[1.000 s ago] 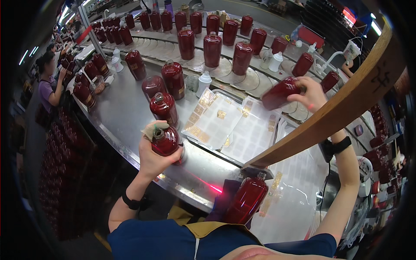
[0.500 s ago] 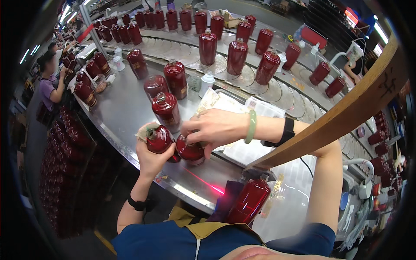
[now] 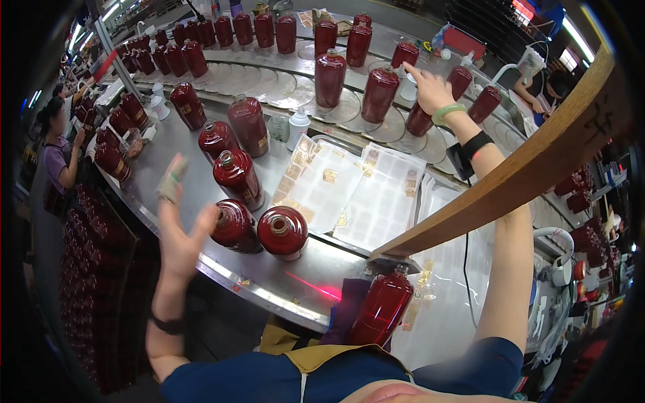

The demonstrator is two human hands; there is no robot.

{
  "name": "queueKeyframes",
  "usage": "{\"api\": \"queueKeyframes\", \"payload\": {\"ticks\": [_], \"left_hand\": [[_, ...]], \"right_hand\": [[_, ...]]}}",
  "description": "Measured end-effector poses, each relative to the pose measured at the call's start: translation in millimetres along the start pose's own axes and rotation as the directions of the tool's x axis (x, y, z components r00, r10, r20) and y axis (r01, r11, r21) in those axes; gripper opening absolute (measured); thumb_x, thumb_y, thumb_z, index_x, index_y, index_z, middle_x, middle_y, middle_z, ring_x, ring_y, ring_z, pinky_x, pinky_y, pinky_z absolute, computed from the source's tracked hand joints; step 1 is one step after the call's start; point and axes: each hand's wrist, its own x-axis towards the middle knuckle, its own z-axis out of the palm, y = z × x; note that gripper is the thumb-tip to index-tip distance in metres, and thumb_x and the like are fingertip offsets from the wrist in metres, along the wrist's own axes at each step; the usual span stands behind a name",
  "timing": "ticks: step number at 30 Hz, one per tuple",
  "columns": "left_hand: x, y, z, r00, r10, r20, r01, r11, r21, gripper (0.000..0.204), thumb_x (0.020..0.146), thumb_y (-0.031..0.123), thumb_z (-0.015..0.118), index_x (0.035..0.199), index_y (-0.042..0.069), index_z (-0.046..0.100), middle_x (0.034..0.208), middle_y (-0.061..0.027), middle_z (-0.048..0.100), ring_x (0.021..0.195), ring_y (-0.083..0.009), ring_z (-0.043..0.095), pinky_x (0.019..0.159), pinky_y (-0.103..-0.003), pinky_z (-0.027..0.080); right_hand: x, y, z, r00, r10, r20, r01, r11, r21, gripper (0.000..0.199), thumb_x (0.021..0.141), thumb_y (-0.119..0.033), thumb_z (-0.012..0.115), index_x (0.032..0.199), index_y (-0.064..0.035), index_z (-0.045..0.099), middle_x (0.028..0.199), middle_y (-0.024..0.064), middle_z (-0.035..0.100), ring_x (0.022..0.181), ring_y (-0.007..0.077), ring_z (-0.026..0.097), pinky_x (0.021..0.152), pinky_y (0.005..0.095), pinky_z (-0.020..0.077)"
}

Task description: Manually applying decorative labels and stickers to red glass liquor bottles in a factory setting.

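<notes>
My left hand is raised and open at the table's front edge, fingers spread, with pale wraps on some fingertips. Its thumb is close to a dark red glass bottle; I cannot tell if they touch. Beside that stands another red bottle, its open neck facing me. My right hand reaches far over the sheets to the conveyor, its fingers stretched out above a red bottle. That bottle's neck is hidden behind the hand. Several more red bottles, such as one, stand on the metal table.
Sheets of gold labels lie mid-table. A slanting wooden beam crosses the right side, above a tilted red bottle by a red light line. The conveyor carries several bottles. White pump bottles stand nearby. Co-workers are at left.
My left hand has let go of the bottle it held and moved left, opening. My right hand has left the neighbouring bottle and reached up and right to the conveyor.
</notes>
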Motion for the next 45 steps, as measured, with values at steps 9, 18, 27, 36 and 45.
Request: {"api": "queueKeyframes", "payload": {"ticks": [9,18,27,36,45], "left_hand": [[133.7,112.9,8.1,0.909,-0.056,0.412,0.105,0.990,-0.097,0.066,0.095,0.032,0.070,0.148,-0.001,0.047,0.146,-0.0155,0.054,0.137,-0.0246,0.049,0.118,-0.039,0.033],[267.9,94.2,217.9,0.868,-0.163,0.469,-0.059,0.904,0.424,0.097,0.077,0.046,0.085,0.148,-0.006,0.043,0.149,-0.0273,0.049,0.136,-0.0365,0.052,0.111,-0.043,0.044],[289.7,41.7,385.3,0.916,-0.172,0.363,0.019,0.921,0.389,0.113,0.060,0.046,0.094,0.149,0.003,0.040,0.153,-0.0242,0.042,0.143,-0.0458,0.040,0.115,-0.054,0.042],[198.4,136.9,403.3,0.875,0.081,0.478,-0.351,0.784,0.511,0.046,0.106,0.033,0.048,0.142,0.005,0.048,0.144,-0.0202,0.056,0.138,-0.0415,0.046,0.105,-0.054,0.044],[244.6,187.6,287.5,0.988,0.137,0.066,-0.132,0.989,-0.074,0.083,0.055,0.036,0.098,0.112,-0.011,0.061,0.114,-0.0255,0.071,0.107,-0.0346,0.071,0.096,-0.040,0.058]], "right_hand": [[-20.9,17.6,11.6,0.993,-0.028,0.112,0.026,0.999,0.019,0.081,0.098,-0.006,0.050,0.164,-0.0389,0.018,0.128,0.0128,0.063,0.119,0.0350,0.063,0.098,0.0627,0.0419],[-55.3,43.1,-18.2,0.992,-0.103,0.068,0.084,0.966,0.245,0.045,0.105,-0.015,0.049,0.149,-0.0257,0.046,0.117,0.0147,0.063,0.100,0.0329,0.066,0.085,0.0440,0.0491],[-61.3,91.9,10.8,0.998,-0.028,-0.064,0.052,0.914,0.401,0.033,0.101,-0.038,0.057,0.112,-0.0086,0.069,0.107,0.0220,0.071,0.105,0.0432,0.066,0.088,0.0525,0.0525],[-141.3,137.5,35.5,0.950,0.250,-0.185,-0.199,0.946,0.256,0.029,0.102,-0.035,0.055,0.102,-0.0081,0.067,0.105,0.0166,0.068,0.098,0.0414,0.067,0.083,0.0533,0.0533],[-220.9,150.2,-66.1,0.930,0.202,-0.307,-0.051,0.898,0.438,0.025,0.100,-0.021,0.060,0.098,0.0033,0.065,0.091,0.0267,0.064,0.088,0.0486,0.060,0.078,0.0473,0.0485]]}}
